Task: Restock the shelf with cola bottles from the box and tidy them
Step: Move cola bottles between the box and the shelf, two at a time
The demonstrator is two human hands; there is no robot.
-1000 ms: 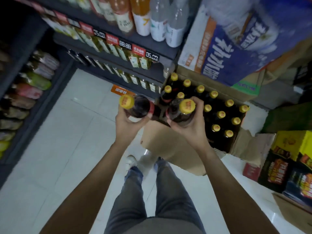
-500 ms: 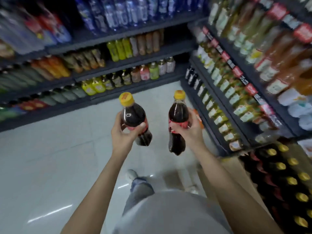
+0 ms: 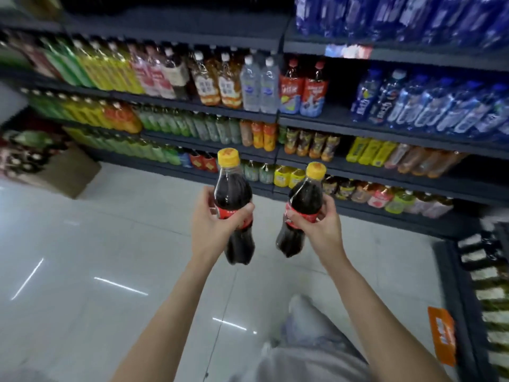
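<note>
Being carried one in each hand, two cola bottles are held upright in front of the body, caps up, presumably so that they can be set straight onto a shelf without turning. The left cola bottle (image 3: 234, 208) is gripped around its red label by the left hand (image 3: 214, 227), fingers curled round the near side and thumb wrapped across the front; the right cola bottle (image 3: 301, 213) is tilted slightly inward and is gripped at its label by the right hand (image 3: 319, 224) in the same closed wrap. The two bottles are kept just apart, not touching. Both forearms are stretched forward and slightly raised, wrists level, elbows out of view below. Beyond the hands, the shelves (image 3: 275, 117) of assorted drinks are seen across a strip of tiled floor (image 3: 110, 244), well clear of the bottles, so placement is judged not yet begun. A cardboard box (image 3: 68, 172) is seen far to the left of the hands; whether it is the cola box cannot be told. No matching cola row can be made out through the blur.
</note>
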